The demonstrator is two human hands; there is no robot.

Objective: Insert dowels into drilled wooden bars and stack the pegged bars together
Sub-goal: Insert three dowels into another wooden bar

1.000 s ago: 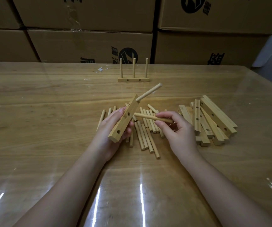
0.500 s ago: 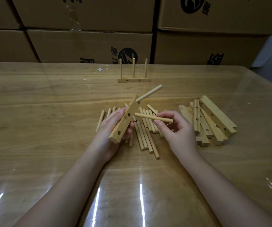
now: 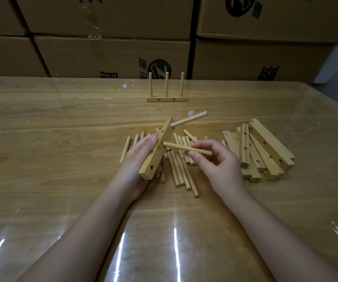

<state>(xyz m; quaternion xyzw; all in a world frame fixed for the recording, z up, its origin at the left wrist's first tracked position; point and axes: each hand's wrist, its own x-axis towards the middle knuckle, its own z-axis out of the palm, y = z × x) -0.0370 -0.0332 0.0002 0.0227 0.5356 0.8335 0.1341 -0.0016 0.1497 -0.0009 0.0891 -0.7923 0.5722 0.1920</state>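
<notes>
cardboard boxes [image 3: 111,55] are stacked behind: matte brown, taped seams, black print. table [image 3: 62,139] is wood grain under a glossy clear film, with glare streaks near the front. right of centre is a heap of bars [image 3: 265,147], pale wood, square-edged, round drilled holes, lying crossed. mid-table are loose dowels [image 3: 179,171], smooth round pale sticks, roughly side by side. at the back a pegged bar [image 3: 166,99] lies flat with three dowels upright in it.

task bar [image 3: 153,161] is off the table above the loose dowels, tilted with its far end up. one seated dowel [image 3: 189,118] sticks out near its top end toward the right. left hand [image 3: 137,157] grips this bar, fingers curled round it. right hand [image 3: 217,165] pinches a second dowel [image 3: 186,148] between thumb and fingertips. its tip is at the mouth of the middle hole; cannot tell if it is in yet.

the step is seating that dowel. best done square to the bar face and parallel to the seated one, with the bar steadied and the push straight along the axis, maybe a slight twist. fit looks snug, so a skewed entry would likely jam. the lowest hole is empty.
</notes>
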